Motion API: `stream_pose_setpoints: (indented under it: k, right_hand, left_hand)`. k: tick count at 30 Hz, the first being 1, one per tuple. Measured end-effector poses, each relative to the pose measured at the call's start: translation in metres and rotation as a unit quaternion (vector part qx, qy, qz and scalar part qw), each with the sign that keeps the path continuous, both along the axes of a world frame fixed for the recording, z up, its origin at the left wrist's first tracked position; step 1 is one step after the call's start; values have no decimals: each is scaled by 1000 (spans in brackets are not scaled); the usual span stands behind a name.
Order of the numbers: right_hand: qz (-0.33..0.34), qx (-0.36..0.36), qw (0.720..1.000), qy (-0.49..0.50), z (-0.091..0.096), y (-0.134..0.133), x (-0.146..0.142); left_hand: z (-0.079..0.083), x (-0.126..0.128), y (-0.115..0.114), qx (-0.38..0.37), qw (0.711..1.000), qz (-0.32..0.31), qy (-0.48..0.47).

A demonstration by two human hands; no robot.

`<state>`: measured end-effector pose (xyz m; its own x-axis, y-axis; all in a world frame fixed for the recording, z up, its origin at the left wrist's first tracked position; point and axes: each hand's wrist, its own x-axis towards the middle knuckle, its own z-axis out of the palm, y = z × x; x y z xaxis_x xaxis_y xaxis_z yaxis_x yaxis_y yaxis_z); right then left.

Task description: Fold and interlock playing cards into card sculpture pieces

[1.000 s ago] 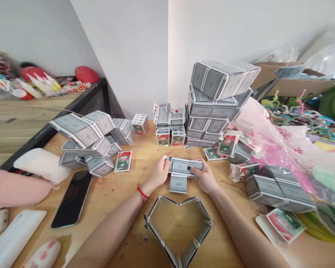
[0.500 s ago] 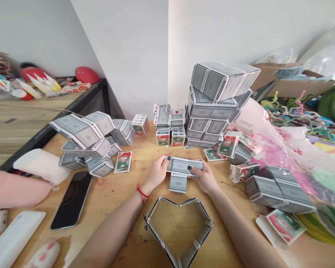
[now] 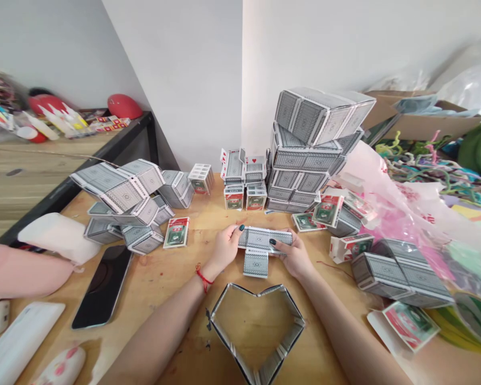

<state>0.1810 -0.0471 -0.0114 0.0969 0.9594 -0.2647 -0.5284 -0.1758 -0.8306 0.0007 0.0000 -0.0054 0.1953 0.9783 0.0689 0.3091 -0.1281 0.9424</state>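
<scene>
Both hands hold a strip of joined playing cards (image 3: pixel 260 238), grey patterned backs up, over the middle of the table. My left hand (image 3: pixel 227 245) pinches its left end, thumb on top. On the right end rests the thumb of my right hand (image 3: pixel 295 255), its fingers partly hidden beneath. From the strip's near edge a card flap (image 3: pixel 256 263) hangs toward me. Close to my body, between my forearms, a heart-shaped frame of cards (image 3: pixel 282 350) stands on the wooden table (image 3: pixel 156 289), and its inside is hollow.
Folded-card boxes are stacked high at the back right (image 3: pixel 300 155) and lower at the left (image 3: pixel 116 192). A card pack (image 3: pixel 177 232) and a black phone (image 3: pixel 102 286) lie left. To the right are opened packs (image 3: pixel 350 246), pink plastic (image 3: pixel 401 192) and a tape roll (image 3: pixel 475 323).
Almost nothing differs. Both hands keep the same grip on the card strip, and the view has shifted very slightly.
</scene>
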Motion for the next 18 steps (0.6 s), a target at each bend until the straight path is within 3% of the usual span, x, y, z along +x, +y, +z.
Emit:
stream_pose_setpoints:
  k: [5, 11, 18]
  right_hand:
    - [-13, -6, 1000, -7, 1, 1, 3]
    - [-74, -10, 997, 1, 1, 1, 26]
    - [-14, -5, 1000, 10, 1, 2, 18]
  left_hand:
    - [-2, -3, 2, 3, 1000, 17, -3]
    - [-6, -23, 20, -1, 991, 120, -54]
    - [-7, -14, 14, 8, 995, 74, -69]
